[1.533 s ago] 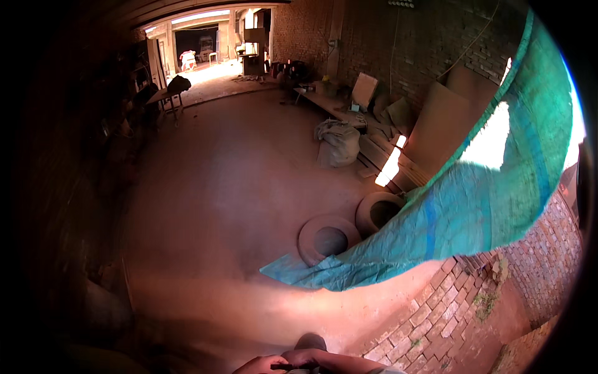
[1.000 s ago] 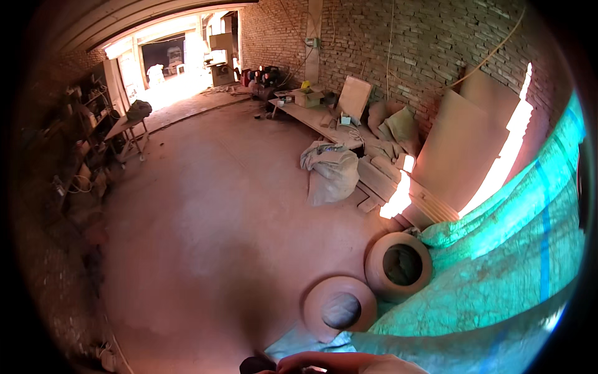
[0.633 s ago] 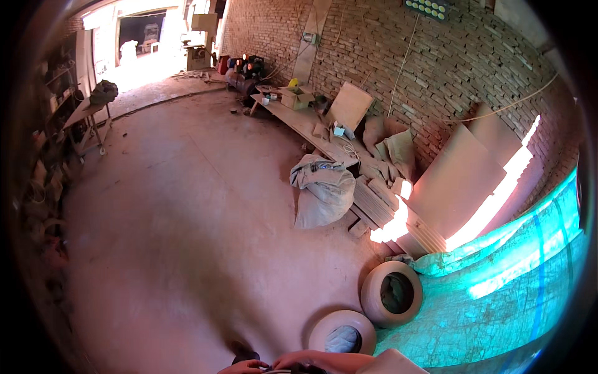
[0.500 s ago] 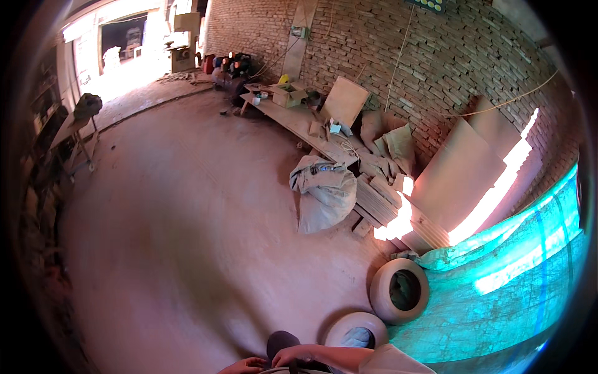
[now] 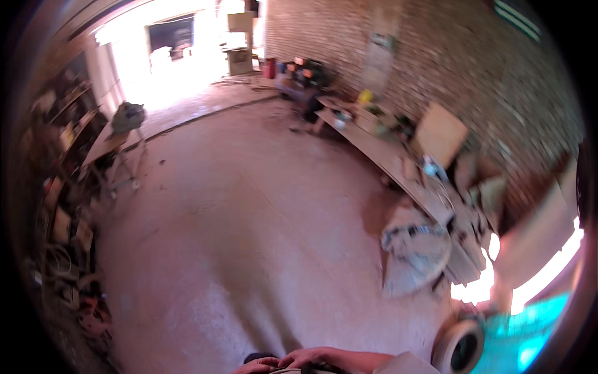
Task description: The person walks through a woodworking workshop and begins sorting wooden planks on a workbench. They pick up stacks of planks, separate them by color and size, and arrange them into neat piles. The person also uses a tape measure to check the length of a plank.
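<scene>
At the lower edge my left hand and my right hand are close together in front of my waist. The fingers of both are curled inward, against light and dark cloth or a strap at my front. What they grip, if anything, is hidden. My right forearm comes in from the right, with a pale sleeve at the elbow. Just beyond the hands a dark rounded shape shows, perhaps my shoe or knee.
A bulging sack stands by a low plank bench holding boxes and a board. At lower right are a tire and a turquoise tarp. Shelving with clutter and a small table line the left. A bright doorway lies far off.
My view has swung left, so bench, sack, tire and tarp sit farther right, and the left shelving shows more. My two hands have come closer together at my waist.
</scene>
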Available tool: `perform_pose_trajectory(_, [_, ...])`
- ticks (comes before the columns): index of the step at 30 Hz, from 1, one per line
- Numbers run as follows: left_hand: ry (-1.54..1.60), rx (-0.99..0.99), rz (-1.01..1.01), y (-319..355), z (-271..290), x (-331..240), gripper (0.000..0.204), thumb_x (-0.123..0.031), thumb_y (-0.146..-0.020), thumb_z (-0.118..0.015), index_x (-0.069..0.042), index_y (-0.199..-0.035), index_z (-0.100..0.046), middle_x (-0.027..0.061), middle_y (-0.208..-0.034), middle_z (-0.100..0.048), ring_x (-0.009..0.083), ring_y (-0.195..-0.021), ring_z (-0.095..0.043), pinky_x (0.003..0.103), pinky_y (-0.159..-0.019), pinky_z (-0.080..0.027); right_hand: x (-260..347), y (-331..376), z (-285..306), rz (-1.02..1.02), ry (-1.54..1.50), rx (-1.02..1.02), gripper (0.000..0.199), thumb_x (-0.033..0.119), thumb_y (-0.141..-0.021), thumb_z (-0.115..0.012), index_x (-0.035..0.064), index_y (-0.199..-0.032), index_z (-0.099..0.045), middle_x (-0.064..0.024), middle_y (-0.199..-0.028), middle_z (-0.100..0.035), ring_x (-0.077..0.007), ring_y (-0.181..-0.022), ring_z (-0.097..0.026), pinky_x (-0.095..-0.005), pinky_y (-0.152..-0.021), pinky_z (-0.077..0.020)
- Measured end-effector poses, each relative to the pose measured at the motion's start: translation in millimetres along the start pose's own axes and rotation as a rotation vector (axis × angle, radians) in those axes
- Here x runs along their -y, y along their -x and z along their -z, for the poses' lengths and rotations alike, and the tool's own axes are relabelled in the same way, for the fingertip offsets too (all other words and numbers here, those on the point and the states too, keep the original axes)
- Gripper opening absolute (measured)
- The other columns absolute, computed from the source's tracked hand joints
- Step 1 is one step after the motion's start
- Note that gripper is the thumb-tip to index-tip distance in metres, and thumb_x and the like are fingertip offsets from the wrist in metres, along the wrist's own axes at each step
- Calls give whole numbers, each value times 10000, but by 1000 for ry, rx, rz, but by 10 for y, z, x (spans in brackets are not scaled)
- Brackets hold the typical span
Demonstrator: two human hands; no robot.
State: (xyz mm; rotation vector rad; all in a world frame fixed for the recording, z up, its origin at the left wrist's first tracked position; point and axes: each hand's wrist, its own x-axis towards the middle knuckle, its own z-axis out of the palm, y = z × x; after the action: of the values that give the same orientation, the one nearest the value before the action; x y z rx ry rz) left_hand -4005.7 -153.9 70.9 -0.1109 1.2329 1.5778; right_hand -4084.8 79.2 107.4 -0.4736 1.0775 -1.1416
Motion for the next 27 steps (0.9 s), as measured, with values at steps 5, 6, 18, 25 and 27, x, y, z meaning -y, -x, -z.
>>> perform_pose_trajectory(5, [-73,60,-22,-453,1367,-1297,728,-439,-882,-597,24,-1401,-381,152,-1322,-506,220,-1243,-451,313,-1061,-340,393,-948,1798,45,95,100,614,357,-881,-627,13,-1362,-460,-76,-1250,-534,-152,-1127,-477,-290,-980,-380])
perform_pose_trajectory(6, [-79,63,-18,-519,1677,-1497,735,-448,-885,-594,21,-1407,-375,152,-1329,-501,218,-1251,-444,312,-1065,-334,582,-1109,2120,-67,119,106,637,353,-880,-616,21,-1390,-426,-86,-1304,-502,-160,-1180,-455,-296,-1002,-359])
perform_pose_trajectory(18, [-399,-245,-305,-1073,5317,-4497,575,-305,-891,-624,37,-1328,-473,151,-1183,-592,242,-1040,-597,356,-893,-504,4175,-1998,4986,-92,-151,-529,421,296,-911,-621,49,-1250,-595,-135,-1229,-614,-231,-1061,-595,-349,-919,-476])
perform_pose_trajectory(25, [-170,-1121,55,-808,8632,-4990,748,-451,-832,-644,21,-1374,-438,180,-1238,-612,256,-1117,-590,364,-925,-484,5200,-2943,8127,14,349,-983,360,273,-895,-597,12,-1135,-655,-159,-1070,-680,-249,-1024,-621,-346,-911,-478])
perform_pose_trajectory(27, [187,-1635,213,-416,8988,-5267,505,-278,-787,-614,32,-1186,-594,173,-891,-687,230,-715,-672,355,-682,-557,5868,-3355,8747,55,353,-982,344,278,-891,-589,14,-1096,-670,-151,-1021,-688,-251,-979,-633,-353,-877,-492])
